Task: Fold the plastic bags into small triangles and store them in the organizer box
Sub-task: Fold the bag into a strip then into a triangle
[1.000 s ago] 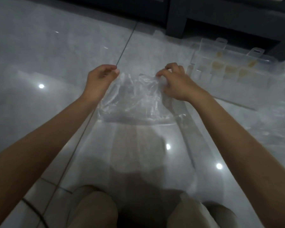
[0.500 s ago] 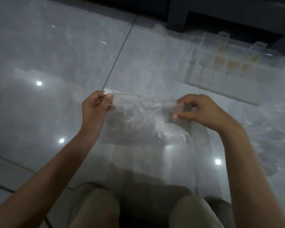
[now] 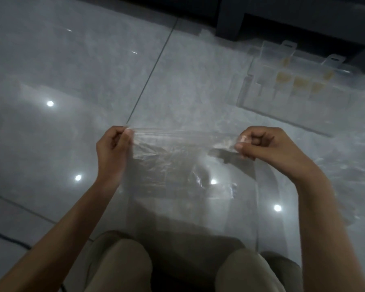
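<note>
A clear plastic bag (image 3: 177, 165) is stretched between my two hands above the grey tiled floor, its top edge pulled taut. My left hand (image 3: 114, 144) pinches the bag's top left corner. My right hand (image 3: 266, 146) pinches the top right corner between thumb and fingers. The bag's lower part lies on the floor and runs toward my knees. A clear organizer box (image 3: 293, 85) lies open at the upper right, well beyond my right hand, with a few yellowish folded pieces in its compartments.
More crumpled clear plastic (image 3: 350, 165) lies on the floor at the right. Dark furniture (image 3: 230, 17) stands along the far edge behind the box. My knees (image 3: 124, 266) are at the bottom of the view. Glossy floor tiles stretch to the left.
Both hands have drawn the bag's far edge back toward me and lifted it. They have also moved apart, pulling that edge tight.
</note>
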### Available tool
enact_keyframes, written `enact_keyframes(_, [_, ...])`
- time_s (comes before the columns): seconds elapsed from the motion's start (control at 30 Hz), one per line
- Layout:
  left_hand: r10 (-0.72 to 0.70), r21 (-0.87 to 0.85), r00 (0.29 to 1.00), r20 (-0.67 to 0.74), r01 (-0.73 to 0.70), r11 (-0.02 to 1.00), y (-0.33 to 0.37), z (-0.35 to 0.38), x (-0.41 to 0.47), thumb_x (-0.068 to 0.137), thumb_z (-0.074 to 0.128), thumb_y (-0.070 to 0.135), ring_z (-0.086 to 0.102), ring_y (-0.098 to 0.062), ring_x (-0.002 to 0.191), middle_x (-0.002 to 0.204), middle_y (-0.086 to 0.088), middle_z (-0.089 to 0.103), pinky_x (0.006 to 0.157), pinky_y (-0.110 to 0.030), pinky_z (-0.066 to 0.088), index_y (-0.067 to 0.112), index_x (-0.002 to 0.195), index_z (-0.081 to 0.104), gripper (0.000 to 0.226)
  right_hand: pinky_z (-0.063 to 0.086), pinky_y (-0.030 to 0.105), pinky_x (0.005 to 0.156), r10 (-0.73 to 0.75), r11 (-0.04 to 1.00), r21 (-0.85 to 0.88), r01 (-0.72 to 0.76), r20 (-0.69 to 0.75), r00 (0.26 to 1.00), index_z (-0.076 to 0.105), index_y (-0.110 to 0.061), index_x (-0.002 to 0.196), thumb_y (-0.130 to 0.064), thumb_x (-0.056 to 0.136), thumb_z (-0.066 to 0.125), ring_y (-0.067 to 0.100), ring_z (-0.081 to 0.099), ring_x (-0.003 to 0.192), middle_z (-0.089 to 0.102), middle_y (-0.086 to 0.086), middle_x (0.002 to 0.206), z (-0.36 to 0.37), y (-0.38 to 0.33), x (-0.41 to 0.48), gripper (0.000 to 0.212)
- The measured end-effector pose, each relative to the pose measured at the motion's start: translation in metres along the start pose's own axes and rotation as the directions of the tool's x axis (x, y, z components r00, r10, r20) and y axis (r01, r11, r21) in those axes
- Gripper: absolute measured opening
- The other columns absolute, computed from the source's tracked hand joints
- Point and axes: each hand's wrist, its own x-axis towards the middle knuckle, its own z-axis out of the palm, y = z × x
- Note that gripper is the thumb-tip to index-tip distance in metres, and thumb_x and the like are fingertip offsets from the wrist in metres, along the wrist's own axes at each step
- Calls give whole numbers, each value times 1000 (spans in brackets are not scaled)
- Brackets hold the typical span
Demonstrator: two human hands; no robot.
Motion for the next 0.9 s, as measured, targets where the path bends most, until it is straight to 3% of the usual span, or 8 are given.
enact_keyframes(0.03, [-4, -6, 1000, -2, 4, 1000, 0, 1, 0, 96, 55, 7, 48, 2, 60, 63, 13, 57, 61, -14, 40, 6, 85, 62, 13, 47, 16, 65, 4, 1000, 2, -4, -8, 1000, 69, -9, 83, -9, 85, 68, 10, 61, 63, 67, 4, 66, -1, 1, 0, 2])
enact_keyframes(0.23, [-9, -24, 1000, 5, 9, 1000, -1, 0, -3, 97, 53, 7, 48, 4, 56, 58, 19, 57, 56, -10, 38, 18, 76, 59, 25, 50, 21, 77, -44, 999, -14, 42, -113, 993, 66, -18, 108, 0, 91, 61, 15, 66, 70, 66, 6, 66, -2, 7, 1, 26])
enact_keyframes(0.3, [-13, -20, 1000, 11, 13, 1000, -2, 0, -5, 98, 51, 7, 45, 2, 52, 56, 17, 55, 53, -11, 37, 17, 78, 60, 24, 51, 32, 82, -24, 999, -25, 21, -116, 993, 66, -17, 106, 1, 90, 62, 30, 66, 78, 67, 7, 73, 2, 11, 4, 25])
enact_keyframes(0.43, [-10, 5, 999, -32, 10, 1000, -3, 4, -8, 98, 49, 6, 49, 4, 54, 59, 18, 59, 55, -9, 39, 9, 92, 64, 16, 50, 30, 77, 30, 995, -88, -41, -120, 992, 68, -20, 88, -5, 88, 65, 36, 63, 83, 67, 5, 83, 13, 21, 10, 15])
enact_keyframes(0.6, [19, 58, 999, -47, -16, 998, -1, 4, -8, 99, 49, 9, 55, 9, 62, 65, 22, 62, 63, -5, 41, 8, 95, 65, 16, 44, 29, 66, -11, 990, -140, -32, -295, 956, 64, -27, 83, 0, 87, 65, 17, 54, 66, 62, 5, 74, 22, 33, 13, 27])
enact_keyframes(0.77, [57, 111, 998, -14, -55, 992, -2, 2, -10, 98, 49, 5, 54, 12, 63, 65, 19, 61, 66, -4, 39, 6, 95, 65, 16, 40, 8, 61, -37, 988, -149, -30, -428, 903, 63, -19, 101, -2, 90, 62, 2, 55, 61, 60, 0, 71, 19, 34, 15, 20])
enact_keyframes(0.9, [50, 78, 999, 0, -49, 996, -2, 1, -11, 99, 49, 6, 53, 9, 61, 62, 25, 60, 64, -5, 39, 8, 91, 63, 16, 42, 7, 64, -15, 992, -117, -41, -444, 896, 66, -23, 82, 0, 88, 63, -3, 59, 64, 65, -7, 75, 15, 31, 15, 24])
